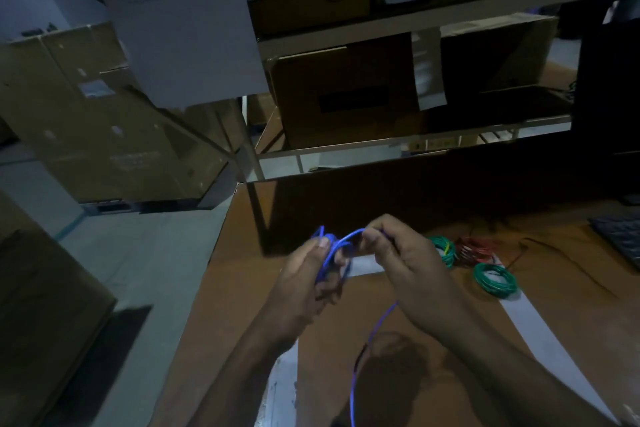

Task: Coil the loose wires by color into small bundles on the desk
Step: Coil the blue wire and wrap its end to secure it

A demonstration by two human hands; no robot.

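Above the brown desk, my left hand grips a small coil of blue wire between thumb and fingers. My right hand pinches the same wire just right of the coil, forming an arch between the two hands. The loose blue tail hangs down from my right hand toward the desk's near edge. To the right on the desk lie two green wire bundles and a red bundle between them.
A dark keyboard sits at the desk's right edge, with thin black cables near it. A cardboard panel stands along the desk's far side. Shelves with cardboard boxes rise behind. Floor and boxes lie to the left.
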